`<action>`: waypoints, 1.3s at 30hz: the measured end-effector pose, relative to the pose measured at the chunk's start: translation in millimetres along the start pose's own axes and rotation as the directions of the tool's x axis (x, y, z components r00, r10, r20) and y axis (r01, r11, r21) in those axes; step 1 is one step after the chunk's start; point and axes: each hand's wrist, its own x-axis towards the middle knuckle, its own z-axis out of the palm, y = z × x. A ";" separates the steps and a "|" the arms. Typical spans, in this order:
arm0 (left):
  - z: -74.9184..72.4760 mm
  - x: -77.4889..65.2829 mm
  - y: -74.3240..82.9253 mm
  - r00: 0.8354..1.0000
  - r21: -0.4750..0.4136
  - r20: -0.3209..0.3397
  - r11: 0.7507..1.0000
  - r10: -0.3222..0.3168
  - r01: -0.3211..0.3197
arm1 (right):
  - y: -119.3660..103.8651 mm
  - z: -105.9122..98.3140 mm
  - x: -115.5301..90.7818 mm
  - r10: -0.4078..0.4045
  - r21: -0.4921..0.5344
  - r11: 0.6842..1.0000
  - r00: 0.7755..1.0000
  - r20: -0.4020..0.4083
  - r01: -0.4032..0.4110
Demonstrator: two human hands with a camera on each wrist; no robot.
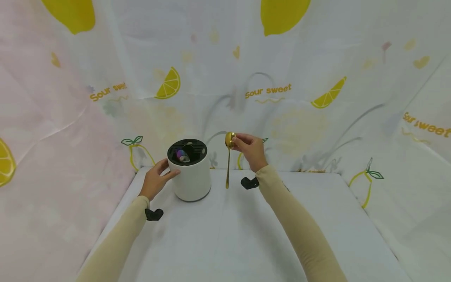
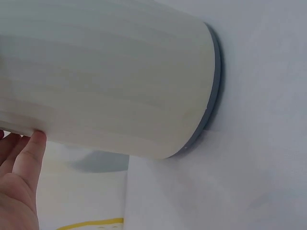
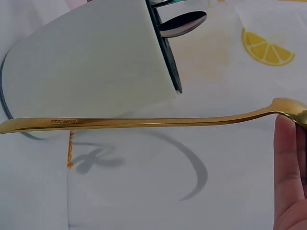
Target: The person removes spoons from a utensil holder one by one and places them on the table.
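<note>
Beige-sleeved left hand with thumb and fingers apart, touching side of white upright canister just to right. Farther right, gold spoon, pinched by bowl in right hand, left of palm.

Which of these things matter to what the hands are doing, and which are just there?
In the job:
- gold spoon, pinched by its bowl in the right hand
- white container, touched by the left hand
- spoon standing in it

Just around:
- white table
- lemon-print backdrop
- black wrist pieces
</note>
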 end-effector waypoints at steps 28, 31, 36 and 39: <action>-0.2 -2.6 -1.3 1.000 0.021 0.014 1.000 -0.004 0.004 | 56.5 -22.2 -8.7 0.211 0.001 0.977 0.968 -0.139 -0.213; 0.0 -3.2 -2.6 1.000 0.023 0.015 1.000 -0.009 0.009 | 63.5 -24.5 -9.9 0.231 0.005 0.973 0.960 -0.156 -0.233; 0.7 -3.1 -3.2 1.000 0.030 0.017 1.000 -0.008 0.008 | 71.4 -28.6 -12.8 0.246 -0.004 0.968 0.950 -0.190 -0.252; 0.4 -3.0 -2.3 1.000 0.029 0.011 1.000 0.000 0.000 | 74.8 -30.5 -14.3 0.253 0.002 0.966 0.947 -0.198 -0.258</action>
